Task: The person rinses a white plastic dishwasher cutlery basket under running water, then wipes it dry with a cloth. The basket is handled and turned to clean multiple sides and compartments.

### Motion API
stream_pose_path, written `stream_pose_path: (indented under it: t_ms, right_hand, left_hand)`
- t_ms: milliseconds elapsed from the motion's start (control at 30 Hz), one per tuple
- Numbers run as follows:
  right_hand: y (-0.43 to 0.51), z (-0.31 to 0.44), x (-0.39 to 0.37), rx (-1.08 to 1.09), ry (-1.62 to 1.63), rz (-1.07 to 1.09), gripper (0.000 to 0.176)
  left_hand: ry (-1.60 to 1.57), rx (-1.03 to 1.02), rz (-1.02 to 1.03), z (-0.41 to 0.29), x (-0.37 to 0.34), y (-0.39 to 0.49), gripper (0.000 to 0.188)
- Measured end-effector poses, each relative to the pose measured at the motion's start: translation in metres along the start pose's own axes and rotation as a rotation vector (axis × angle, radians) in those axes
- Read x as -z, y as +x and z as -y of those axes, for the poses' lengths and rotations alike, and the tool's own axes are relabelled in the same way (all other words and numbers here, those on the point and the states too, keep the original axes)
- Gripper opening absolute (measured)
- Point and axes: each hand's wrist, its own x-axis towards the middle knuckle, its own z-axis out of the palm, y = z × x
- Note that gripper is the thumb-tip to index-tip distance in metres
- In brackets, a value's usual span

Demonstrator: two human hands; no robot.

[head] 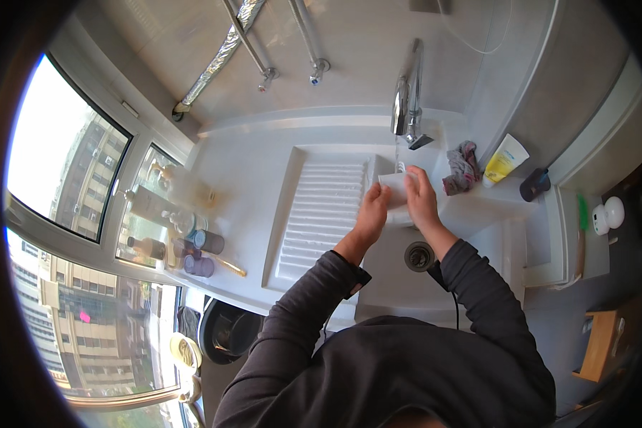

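My left hand (373,211) and my right hand (421,195) grip a small white object (394,186) from both sides. It has a straight upper edge and looks like a box or cup; the fingers hide much of it. Just above it stands the chrome faucet (400,107), with what looks like a thin stream of water falling from its spout. The white laundry sink (390,291) lies below the hands, its round drain strainer (419,257) showing between my forearms. To the left of my left hand is the ribbed washboard (321,214).
A crumpled grey cloth (461,167), a yellow-and-white tube (505,159) and a dark cup (535,184) sit right of the faucet. Several bottles and jars (209,241) crowd the left counter by the window, with a toothbrush (231,266). A black basin (230,331) is lower left.
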Motion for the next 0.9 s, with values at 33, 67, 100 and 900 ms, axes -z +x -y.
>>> stream_pose_path:
  t_ms: [33, 67, 100, 900]
  right_hand:
    - [0.007, 0.002, 0.001, -0.071, 0.058, -0.012, 0.030]
    - [0.013, 0.004, 0.001, -0.045, 0.009, -0.085, 0.029]
    - [0.018, 0.004, 0.001, -0.081, -0.002, -0.077, 0.030]
    - [0.026, -0.007, 0.008, 0.150, 0.191, 0.338, 0.066]
  left_hand:
    - [0.041, -0.001, 0.038, 0.001, -0.001, -0.002, 0.026]
    - [0.085, 0.008, 0.075, 0.001, -0.003, -0.004, 0.028]
    - [0.128, 0.017, 0.109, 0.001, -0.004, -0.005, 0.031]
    - [-0.144, 0.234, 0.297, -0.025, 0.021, 0.018, 0.046]
